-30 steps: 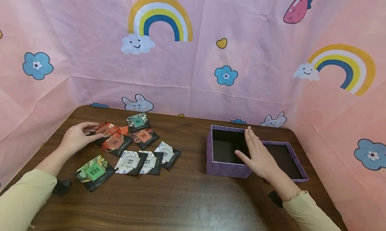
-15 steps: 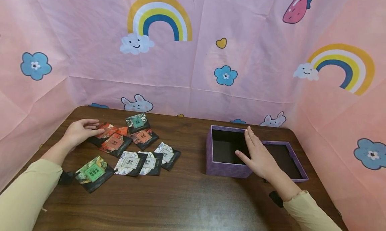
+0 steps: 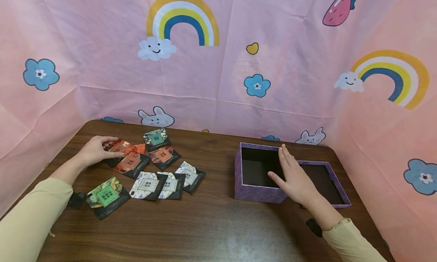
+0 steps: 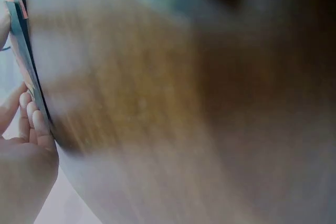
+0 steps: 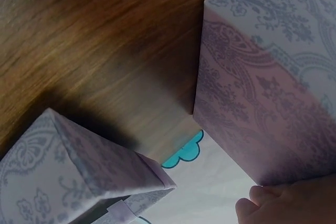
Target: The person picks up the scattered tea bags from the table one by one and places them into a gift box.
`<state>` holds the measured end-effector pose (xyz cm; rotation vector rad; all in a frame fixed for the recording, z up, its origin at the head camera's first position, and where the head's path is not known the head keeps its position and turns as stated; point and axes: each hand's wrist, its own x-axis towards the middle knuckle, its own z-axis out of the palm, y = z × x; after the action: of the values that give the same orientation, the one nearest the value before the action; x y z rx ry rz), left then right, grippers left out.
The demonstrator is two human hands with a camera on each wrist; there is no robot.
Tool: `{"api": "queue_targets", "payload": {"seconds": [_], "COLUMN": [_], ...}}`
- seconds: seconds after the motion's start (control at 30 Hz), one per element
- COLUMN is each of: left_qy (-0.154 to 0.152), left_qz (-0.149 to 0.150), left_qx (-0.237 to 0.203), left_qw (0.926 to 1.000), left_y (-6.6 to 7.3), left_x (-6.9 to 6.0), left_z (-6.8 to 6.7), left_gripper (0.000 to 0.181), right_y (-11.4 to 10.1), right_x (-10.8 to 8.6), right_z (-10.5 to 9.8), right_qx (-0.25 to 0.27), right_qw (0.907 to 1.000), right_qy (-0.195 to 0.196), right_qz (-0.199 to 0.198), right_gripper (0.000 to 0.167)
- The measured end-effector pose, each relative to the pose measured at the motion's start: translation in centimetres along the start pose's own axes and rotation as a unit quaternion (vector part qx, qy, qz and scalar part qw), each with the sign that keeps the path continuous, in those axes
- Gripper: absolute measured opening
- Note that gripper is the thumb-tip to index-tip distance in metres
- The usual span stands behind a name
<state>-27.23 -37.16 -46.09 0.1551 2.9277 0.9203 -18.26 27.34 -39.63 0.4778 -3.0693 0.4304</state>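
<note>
My left hand (image 3: 97, 151) reaches over a red-and-black sachet (image 3: 120, 146) at the table's left, thumb on its near side and fingers at its far edge. In the left wrist view, the fingertips (image 4: 37, 114) meet the edge of the flat sachet. That sachet overlaps another red-and-black sachet (image 3: 131, 163). My right hand (image 3: 295, 180) rests with straight fingers along the right rim of an open purple box (image 3: 260, 193) with a dark interior. The right wrist view has the box's patterned wall (image 5: 252, 87) above the fingertips.
A green sachet (image 3: 107, 196) lies nearest the left forearm; white-patterned sachets (image 3: 147, 185), an orange one (image 3: 163, 156) and a teal one (image 3: 156, 139) lie to its right and behind. Right of the box sits its purple lid (image 3: 336, 182), dark inside up. Pink printed cloth surrounds the table.
My left hand shifts slightly left and then back right, and the red sachet's dark corner moves along with it. The right hand and the box keep their places.
</note>
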Motion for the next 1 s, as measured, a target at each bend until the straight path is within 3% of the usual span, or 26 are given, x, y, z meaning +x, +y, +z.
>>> {"api": "queue_targets", "payload": {"seconds": [0.23, 0.33, 0.4, 0.67, 0.83, 1.0], "left_qy": [-0.012, -0.002, 0.011, 0.119, 0.136, 0.150], "left_qz": [-0.031, -0.053, -0.066, -0.093, -0.104, -0.100], "left_qx": [-0.049, -0.084, -0.104, -0.138, -0.168, -0.183], "left_qw": [0.9982, 0.9951, 0.9923, 0.9789, 0.9708, 0.9666], "left_y": [0.2, 0.2, 0.2, -0.1, 0.3, 1.5], "left_x": [-0.5, -0.8, -1.1, -1.7, -2.0, -2.3], "left_z": [0.0, -0.3, -0.5, -0.6, -1.5, -2.7], "left_gripper": [0.083, 0.083, 0.079, 0.054, 0.054, 0.040], "right_y": [0.0, 0.0, 0.0, -0.1, -0.4, -0.4], "right_x": [-0.1, -0.1, 0.0, 0.0, 0.0, 0.1], "right_z": [0.0, 0.0, 0.0, -0.2, -0.6, -0.9], "right_qx": [0.003, 0.003, 0.002, -0.006, -0.013, -0.024], "right_qw": [1.0000, 1.0000, 1.0000, 1.0000, 0.9998, 0.9995], "right_qy": [-0.001, -0.002, -0.001, -0.004, -0.010, -0.015], "right_qz": [0.003, 0.003, 0.002, -0.002, -0.007, -0.012], "right_gripper": [0.089, 0.089, 0.089, 0.089, 0.091, 0.092]}}
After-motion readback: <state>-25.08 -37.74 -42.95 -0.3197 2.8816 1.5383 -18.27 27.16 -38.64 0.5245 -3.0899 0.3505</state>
